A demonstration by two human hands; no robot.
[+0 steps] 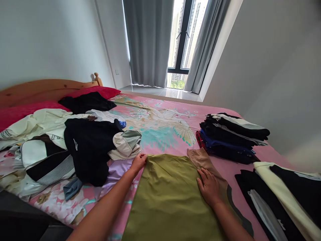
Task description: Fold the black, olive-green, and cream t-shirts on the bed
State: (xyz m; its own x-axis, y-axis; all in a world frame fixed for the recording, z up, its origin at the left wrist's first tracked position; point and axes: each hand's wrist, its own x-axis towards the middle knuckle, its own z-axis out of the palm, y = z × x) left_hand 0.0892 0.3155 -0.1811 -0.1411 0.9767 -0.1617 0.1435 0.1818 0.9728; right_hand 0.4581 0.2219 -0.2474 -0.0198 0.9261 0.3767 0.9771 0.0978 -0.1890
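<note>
An olive-green garment (170,197) lies spread out flat on the bed in front of me, its near end running out of view. My left hand (139,162) pinches its far left corner between thumb and fingers. Flat on its right side rests my right hand (208,184), fingers apart, near where the olive fabric meets a brown part (200,156). That brown fabric extends along the right with a dark curved patch farther down; whether it belongs to the same garment I cannot tell. A crumpled cream and grey-green garment (124,147) sits just beyond my left hand.
Loose clothes fill the left of the bed, including a black garment (90,144) and a cream one (42,124). Folded stacks stand at right: a dark pile (230,134) and a nearer pile (283,197). Red pillows (107,91) lie by the wooden headboard (50,87).
</note>
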